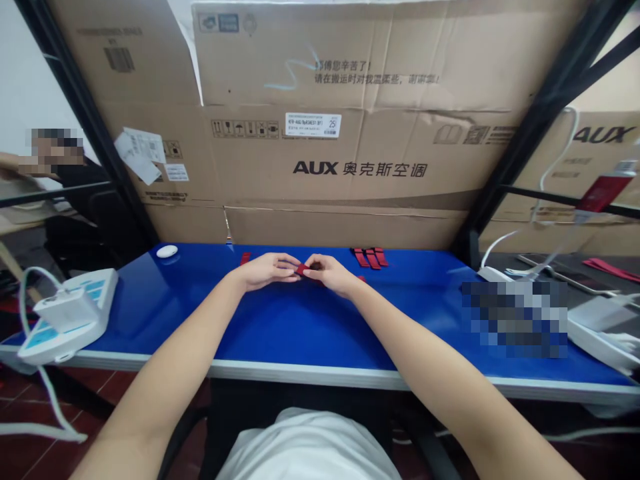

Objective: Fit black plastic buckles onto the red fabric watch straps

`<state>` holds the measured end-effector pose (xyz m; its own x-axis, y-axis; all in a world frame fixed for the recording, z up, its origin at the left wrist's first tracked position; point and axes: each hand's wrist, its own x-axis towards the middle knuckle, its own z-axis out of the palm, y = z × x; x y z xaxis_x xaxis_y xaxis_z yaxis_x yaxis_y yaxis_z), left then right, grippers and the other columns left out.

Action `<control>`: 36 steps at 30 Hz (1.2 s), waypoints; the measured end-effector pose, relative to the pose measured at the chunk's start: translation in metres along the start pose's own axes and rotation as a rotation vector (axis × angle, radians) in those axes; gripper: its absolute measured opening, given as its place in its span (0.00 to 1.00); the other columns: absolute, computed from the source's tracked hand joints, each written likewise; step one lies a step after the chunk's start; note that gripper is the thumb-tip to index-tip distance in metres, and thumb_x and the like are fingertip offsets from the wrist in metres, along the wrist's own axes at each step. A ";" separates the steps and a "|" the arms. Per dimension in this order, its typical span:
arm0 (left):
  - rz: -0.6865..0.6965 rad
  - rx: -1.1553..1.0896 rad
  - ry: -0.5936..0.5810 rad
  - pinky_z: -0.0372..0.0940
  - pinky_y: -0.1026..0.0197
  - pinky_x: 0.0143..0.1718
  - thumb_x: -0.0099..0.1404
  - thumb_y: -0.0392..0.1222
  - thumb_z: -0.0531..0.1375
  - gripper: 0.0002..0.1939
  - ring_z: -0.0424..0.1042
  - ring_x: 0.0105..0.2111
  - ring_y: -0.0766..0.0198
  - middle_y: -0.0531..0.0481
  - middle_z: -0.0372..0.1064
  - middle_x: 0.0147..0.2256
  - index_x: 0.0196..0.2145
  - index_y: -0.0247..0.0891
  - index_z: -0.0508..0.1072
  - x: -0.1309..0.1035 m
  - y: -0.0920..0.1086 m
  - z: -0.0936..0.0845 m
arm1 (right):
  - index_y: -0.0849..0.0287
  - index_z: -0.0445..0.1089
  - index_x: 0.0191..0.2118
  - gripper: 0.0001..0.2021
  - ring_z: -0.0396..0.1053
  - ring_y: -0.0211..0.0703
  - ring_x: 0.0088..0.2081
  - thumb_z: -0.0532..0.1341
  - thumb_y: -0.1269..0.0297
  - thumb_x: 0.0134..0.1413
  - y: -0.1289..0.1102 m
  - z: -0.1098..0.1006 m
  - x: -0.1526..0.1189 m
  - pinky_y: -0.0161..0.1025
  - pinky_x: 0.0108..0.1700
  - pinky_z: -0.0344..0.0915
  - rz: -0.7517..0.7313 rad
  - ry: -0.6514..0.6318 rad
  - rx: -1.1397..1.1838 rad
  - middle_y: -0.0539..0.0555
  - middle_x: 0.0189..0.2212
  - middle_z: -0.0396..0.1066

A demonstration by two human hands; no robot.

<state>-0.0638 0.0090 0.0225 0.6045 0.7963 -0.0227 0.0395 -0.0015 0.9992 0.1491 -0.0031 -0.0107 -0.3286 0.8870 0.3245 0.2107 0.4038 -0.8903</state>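
Both my hands meet over the blue table, holding a small dark red strip between their fingertips. My left hand pinches its left end with the fingers stretched towards the right. On the other end, my right hand is closed with thumb and curled fingers. Behind my right hand lie several red strips with black ends, side by side. Another red piece rests just behind my left wrist. A bit of red shows beside my right wrist, mostly hidden.
A white power strip with a plugged-in charger stands at the left edge. Near the back left is a white round object. A large cardboard panel closes off the back. Cables and another power strip are at right; a person sits far left.
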 end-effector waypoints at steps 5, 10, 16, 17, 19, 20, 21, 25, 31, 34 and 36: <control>-0.015 0.631 0.423 0.70 0.59 0.36 0.51 0.44 0.69 0.14 0.75 0.29 0.61 0.45 0.76 0.31 0.34 0.33 0.77 -0.012 0.012 -0.042 | 0.59 0.68 0.33 0.12 0.65 0.39 0.31 0.65 0.56 0.44 0.002 -0.010 0.003 0.35 0.35 0.61 0.074 0.175 0.091 0.50 0.29 0.70; -0.280 1.066 0.608 0.63 0.64 0.26 0.48 0.42 0.69 0.07 0.71 0.23 0.61 0.47 0.74 0.23 0.25 0.35 0.78 -0.028 0.017 -0.075 | 0.58 0.65 0.30 0.13 0.65 0.38 0.30 0.65 0.55 0.44 0.004 -0.016 0.006 0.36 0.35 0.62 0.077 0.252 0.180 0.50 0.27 0.69; -0.413 1.142 0.397 0.59 0.67 0.24 0.38 0.41 0.71 0.12 0.71 0.25 0.63 0.53 0.74 0.23 0.26 0.41 0.79 -0.052 0.024 -0.089 | 0.58 0.66 0.31 0.14 0.68 0.39 0.30 0.67 0.56 0.44 0.005 -0.013 0.006 0.37 0.37 0.65 0.095 0.193 0.246 0.51 0.27 0.72; -0.429 1.143 0.338 0.59 0.68 0.24 0.37 0.41 0.71 0.13 0.71 0.25 0.63 0.54 0.73 0.23 0.26 0.42 0.79 -0.054 0.024 -0.089 | 0.59 0.66 0.31 0.14 0.69 0.39 0.30 0.67 0.56 0.44 0.005 -0.013 0.005 0.37 0.37 0.65 0.094 0.186 0.251 0.51 0.27 0.72; -0.461 1.153 0.282 0.58 0.68 0.25 0.35 0.41 0.71 0.13 0.71 0.25 0.63 0.54 0.74 0.23 0.24 0.42 0.78 -0.053 0.023 -0.087 | 0.59 0.67 0.31 0.14 0.69 0.39 0.30 0.67 0.56 0.44 0.005 -0.012 0.005 0.37 0.37 0.65 0.102 0.170 0.257 0.51 0.26 0.72; -0.467 1.160 0.283 0.58 0.68 0.25 0.35 0.41 0.71 0.13 0.71 0.25 0.62 0.54 0.74 0.23 0.23 0.42 0.78 -0.052 0.022 -0.086 | 0.59 0.67 0.31 0.13 0.69 0.38 0.29 0.67 0.56 0.45 0.005 -0.012 0.004 0.37 0.36 0.65 0.112 0.159 0.256 0.51 0.26 0.72; -0.460 1.159 0.298 0.59 0.67 0.25 0.36 0.41 0.71 0.12 0.71 0.25 0.62 0.53 0.74 0.23 0.23 0.41 0.77 -0.049 0.021 -0.084 | 0.59 0.67 0.32 0.13 0.69 0.38 0.28 0.67 0.56 0.45 0.005 -0.012 0.004 0.37 0.35 0.65 0.124 0.146 0.251 0.51 0.26 0.72; -0.274 0.917 0.359 0.63 0.65 0.27 0.42 0.43 0.72 0.13 0.71 0.23 0.63 0.52 0.72 0.22 0.25 0.38 0.75 -0.036 0.015 -0.069 | 0.60 0.68 0.32 0.11 0.67 0.37 0.25 0.65 0.57 0.48 0.001 -0.009 0.001 0.35 0.31 0.63 0.157 0.055 0.188 0.52 0.27 0.73; 0.006 0.183 0.307 0.70 0.56 0.43 0.49 0.40 0.72 0.18 0.77 0.31 0.61 0.47 0.75 0.31 0.36 0.32 0.74 -0.009 -0.001 -0.026 | 0.60 0.67 0.31 0.05 0.65 0.35 0.25 0.61 0.64 0.51 -0.002 0.001 -0.003 0.34 0.31 0.62 0.128 -0.047 0.017 0.51 0.26 0.72; -0.005 -0.009 0.273 0.70 0.56 0.47 0.51 0.34 0.71 0.15 0.77 0.33 0.62 0.47 0.75 0.31 0.36 0.31 0.75 0.002 -0.010 -0.006 | 0.59 0.65 0.32 0.04 0.64 0.35 0.25 0.59 0.65 0.52 -0.001 0.004 -0.002 0.34 0.31 0.61 0.100 -0.050 -0.034 0.49 0.25 0.70; -0.021 -0.090 0.256 0.71 0.57 0.47 0.53 0.31 0.70 0.11 0.77 0.33 0.63 0.47 0.75 0.32 0.35 0.30 0.75 0.007 -0.015 0.004 | 0.59 0.64 0.32 0.04 0.64 0.36 0.25 0.59 0.65 0.52 0.000 0.003 -0.001 0.34 0.30 0.60 0.071 -0.048 -0.034 0.49 0.25 0.69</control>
<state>-0.0568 0.0118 0.0072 0.3826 0.9228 -0.0457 -0.0280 0.0611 0.9977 0.1465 -0.0047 -0.0121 -0.3549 0.9024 0.2443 0.2659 0.3479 -0.8990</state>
